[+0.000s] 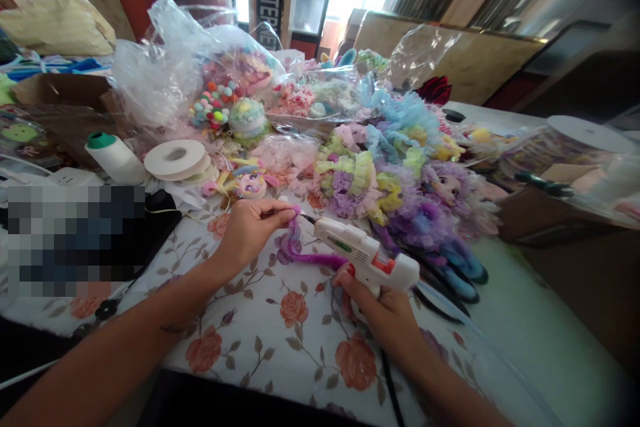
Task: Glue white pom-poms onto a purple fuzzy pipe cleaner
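My left hand pinches one end of a fuzzy purple pipe cleaner between thumb and fingertips. The pipe cleaner bends down and runs right, its far part passing behind the fingers of my right hand. That hand is wrapped round the handle of a white hot glue gun, index finger near the red trigger. The gun's dark nozzle points left, close to the pinched end; whether they touch I cannot tell. Just beyond my left hand lies a small doll's head with pastel trim.
Ruffled pastel fabric and a purple-haired doll are heaped behind the gun. Black-handled scissors lie right of it. Left stand a ribbon spool and a thread cone. A cardboard box is at the right.
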`<state>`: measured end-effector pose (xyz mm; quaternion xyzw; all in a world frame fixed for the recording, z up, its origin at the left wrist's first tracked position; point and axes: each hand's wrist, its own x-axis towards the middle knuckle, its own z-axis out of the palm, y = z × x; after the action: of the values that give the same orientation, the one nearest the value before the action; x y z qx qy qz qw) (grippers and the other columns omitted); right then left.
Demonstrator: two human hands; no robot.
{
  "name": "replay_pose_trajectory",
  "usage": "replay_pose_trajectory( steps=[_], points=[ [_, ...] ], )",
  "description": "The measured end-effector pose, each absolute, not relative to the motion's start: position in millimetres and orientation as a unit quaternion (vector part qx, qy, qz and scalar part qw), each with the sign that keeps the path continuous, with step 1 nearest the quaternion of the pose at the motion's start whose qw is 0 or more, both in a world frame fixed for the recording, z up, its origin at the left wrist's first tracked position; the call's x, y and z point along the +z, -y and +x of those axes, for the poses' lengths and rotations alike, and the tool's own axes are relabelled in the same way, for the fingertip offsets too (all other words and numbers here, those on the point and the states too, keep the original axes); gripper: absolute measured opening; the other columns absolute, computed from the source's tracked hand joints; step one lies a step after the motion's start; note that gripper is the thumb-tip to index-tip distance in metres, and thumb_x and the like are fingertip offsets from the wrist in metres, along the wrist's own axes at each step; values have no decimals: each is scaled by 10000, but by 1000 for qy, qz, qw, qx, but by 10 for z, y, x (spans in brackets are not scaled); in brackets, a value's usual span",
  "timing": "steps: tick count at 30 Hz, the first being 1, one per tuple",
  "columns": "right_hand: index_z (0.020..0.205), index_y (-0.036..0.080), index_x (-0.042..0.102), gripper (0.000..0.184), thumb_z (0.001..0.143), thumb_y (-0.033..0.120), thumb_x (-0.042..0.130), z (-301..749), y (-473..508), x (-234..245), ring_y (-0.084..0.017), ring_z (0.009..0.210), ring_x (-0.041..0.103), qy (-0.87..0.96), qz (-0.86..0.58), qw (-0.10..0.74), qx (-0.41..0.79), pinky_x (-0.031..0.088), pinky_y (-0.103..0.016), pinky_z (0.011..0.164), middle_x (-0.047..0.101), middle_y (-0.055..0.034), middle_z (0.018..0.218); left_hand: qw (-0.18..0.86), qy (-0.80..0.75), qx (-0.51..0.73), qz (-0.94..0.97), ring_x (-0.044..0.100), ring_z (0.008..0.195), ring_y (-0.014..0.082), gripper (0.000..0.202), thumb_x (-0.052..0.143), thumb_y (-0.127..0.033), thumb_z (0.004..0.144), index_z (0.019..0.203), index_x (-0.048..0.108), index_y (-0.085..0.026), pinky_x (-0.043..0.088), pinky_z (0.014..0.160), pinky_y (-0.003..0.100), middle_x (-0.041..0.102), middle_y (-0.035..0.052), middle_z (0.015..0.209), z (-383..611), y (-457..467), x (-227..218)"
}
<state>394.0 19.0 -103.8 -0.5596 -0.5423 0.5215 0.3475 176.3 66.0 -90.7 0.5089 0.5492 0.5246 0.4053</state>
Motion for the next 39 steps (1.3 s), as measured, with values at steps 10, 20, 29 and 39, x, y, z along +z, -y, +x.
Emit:
replay_pose_trajectory(
  steps=[10,20,29,39],
  points=[
    [681,181,609,323,800,480,620,3919,-156,-993,-119,444,474,566,-597,325,467,376,-241,452,544,19,463,452,-525,538,480,718,785,201,195,769,-335,729,856,802,-190,626,789,322,781,30,818,1758,-677,-934],
    [689,183,593,310,795,473,621,3924,-164,-1002,-116,460,480,558,-589,335,479,376,-230,465,545,24,473,491,-519,540,446,707,744,170,221,806,-346,691,848,805,-190,621,765,290,773,30,784,1758,-690,-936],
    [737,182,602,331,821,503,598,3983,-208,-1079,-124,482,498,567,-573,317,500,401,-239,489,563,16,493,512,-512,546,421,677,668,128,211,828,-343,663,814,806,-198,610,716,249,758,18,739,1759,-703,-953],
    [656,183,580,354,820,496,579,4005,-203,-1076,-129,477,518,595,-581,286,476,408,-241,470,570,3,502,535,-502,560,385,669,669,115,200,843,-321,637,786,803,-193,600,710,228,766,23,767,1760,-708,-939]
  ],
)
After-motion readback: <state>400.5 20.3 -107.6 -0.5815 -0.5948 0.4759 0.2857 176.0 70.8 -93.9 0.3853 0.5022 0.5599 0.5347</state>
